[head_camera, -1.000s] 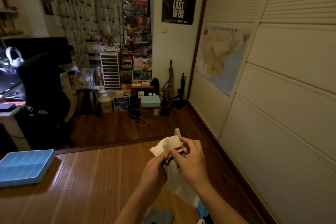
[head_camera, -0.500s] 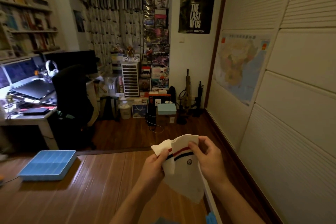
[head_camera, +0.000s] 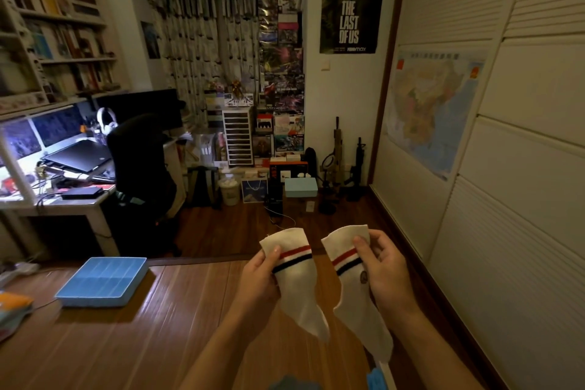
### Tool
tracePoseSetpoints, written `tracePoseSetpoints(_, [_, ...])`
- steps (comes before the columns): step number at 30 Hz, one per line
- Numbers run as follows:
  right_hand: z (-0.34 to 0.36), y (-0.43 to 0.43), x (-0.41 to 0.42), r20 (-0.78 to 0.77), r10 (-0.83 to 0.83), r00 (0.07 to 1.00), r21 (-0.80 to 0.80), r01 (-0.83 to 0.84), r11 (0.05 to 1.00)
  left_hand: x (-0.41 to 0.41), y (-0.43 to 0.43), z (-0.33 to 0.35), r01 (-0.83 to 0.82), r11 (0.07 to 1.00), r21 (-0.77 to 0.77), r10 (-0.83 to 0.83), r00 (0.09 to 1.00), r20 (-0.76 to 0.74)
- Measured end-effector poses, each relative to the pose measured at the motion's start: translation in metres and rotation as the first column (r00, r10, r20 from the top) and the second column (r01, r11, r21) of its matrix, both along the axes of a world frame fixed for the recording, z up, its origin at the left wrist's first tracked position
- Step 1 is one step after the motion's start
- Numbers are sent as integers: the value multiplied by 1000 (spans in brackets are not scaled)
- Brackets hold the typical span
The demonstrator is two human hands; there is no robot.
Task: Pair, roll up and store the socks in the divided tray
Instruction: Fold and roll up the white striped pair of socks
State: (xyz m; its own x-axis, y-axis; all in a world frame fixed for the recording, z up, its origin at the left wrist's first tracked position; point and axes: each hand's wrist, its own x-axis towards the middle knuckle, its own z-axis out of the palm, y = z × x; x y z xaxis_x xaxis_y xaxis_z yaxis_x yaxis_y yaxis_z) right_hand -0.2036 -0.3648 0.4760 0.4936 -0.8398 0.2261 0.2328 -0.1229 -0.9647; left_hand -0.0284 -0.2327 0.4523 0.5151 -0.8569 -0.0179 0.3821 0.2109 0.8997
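Half a second ago you held both socks overlapped in one bundle. They are now drawn apart, one per hand, with a gap between them.

Your left hand (head_camera: 258,279) pinches the cuff of the white sock with red and dark stripes (head_camera: 296,282): thumb on the front, fingers curled behind. Your right hand (head_camera: 384,272) grips the matching white sock with a small round badge (head_camera: 351,285) at its cuff in the same way. Both socks hang toe-down and do not touch.

Both are held up well to the right of the light-blue divided tray (head_camera: 103,282), which lies on the wooden boards (head_camera: 158,342).
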Motion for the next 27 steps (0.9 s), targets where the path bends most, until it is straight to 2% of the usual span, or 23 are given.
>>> tracePoseSetpoints(2, [2,0,0,26,22,999,39,-23,999,5,2,4,11,999,-41,-14,996,-89])
tracePoseSetpoints(5, [3,-3,-1,35,94,995,135,-98,986,19,3,10,23,985,-171,-86,924,-372])
tracePoseSetpoints(7, [-1,-2,1,-41,198,979,166,-189,968,27,3,13,40,972,-233,-140,892,-430])
tracePoseSetpoints(9, [-10,4,7,-199,334,921,194,-297,935,30,1,14,72,971,-228,-163,898,-409])
tracePoseSetpoints(11, [-24,12,12,-344,452,823,185,-412,892,29,-1,12,120,972,-202,-192,902,-387])
tracePoseSetpoints(14, [-36,22,17,-444,613,653,204,-593,779,29,-3,4,168,982,-86,-187,936,-300])
tracePoseSetpoints(16, [-37,22,16,-528,598,603,170,-615,770,35,-2,-2,127,992,-3,-125,973,-193])
tracePoseSetpoints(18, [-38,17,12,-584,550,596,121,-606,786,47,1,-10,-29,998,56,33,996,-82])
tracePoseSetpoints(20, [-39,10,8,-648,495,579,69,-603,795,60,4,-18,-231,968,98,230,973,29])
tracePoseSetpoints(21, [-40,8,6,-674,467,572,42,-602,797,63,6,-20,-280,955,98,276,960,56])
tracePoseSetpoints(27, [-45,3,3,-780,300,550,-118,-598,792,57,9,-17,-282,957,71,276,957,92])
